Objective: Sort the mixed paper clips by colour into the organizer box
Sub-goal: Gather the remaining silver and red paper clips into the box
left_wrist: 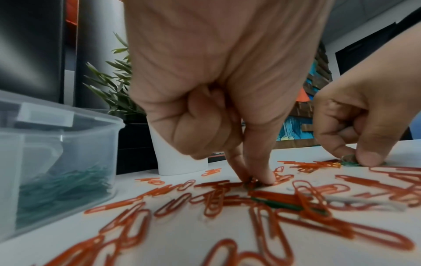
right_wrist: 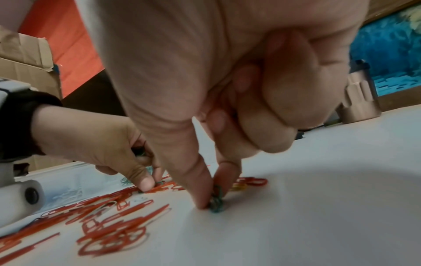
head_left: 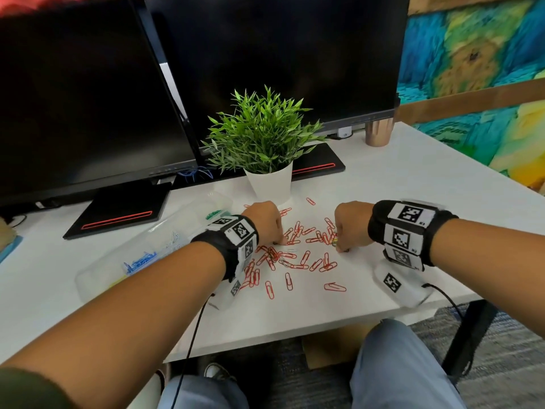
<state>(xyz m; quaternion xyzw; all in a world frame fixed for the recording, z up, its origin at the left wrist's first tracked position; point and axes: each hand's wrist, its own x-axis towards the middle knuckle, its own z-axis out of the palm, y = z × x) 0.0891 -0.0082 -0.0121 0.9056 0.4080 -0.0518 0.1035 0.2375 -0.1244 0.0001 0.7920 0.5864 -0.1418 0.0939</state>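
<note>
Many red paper clips (head_left: 295,261) lie scattered on the white table (head_left: 398,196), with a green one (left_wrist: 280,205) and a white one among them. A clear organizer box (head_left: 165,231) sits at the left and holds green clips (head_left: 213,214) and blue clips (head_left: 140,261) in separate compartments. My left hand (head_left: 278,242) reaches down into the pile, thumb and forefinger pinching a green clip (right_wrist: 158,183). At the pile's right edge, my right hand (head_left: 339,247) pinches a small bunch of green clips (right_wrist: 216,201) against the table. The other fingers of both hands are curled.
A potted plant (head_left: 265,149) in a white pot stands just behind the pile. Two dark monitors (head_left: 73,98) and their black bases (head_left: 118,214) fill the back. A copper tumbler (head_left: 379,132) stands at the back right. The table's front edge runs just below my wrists.
</note>
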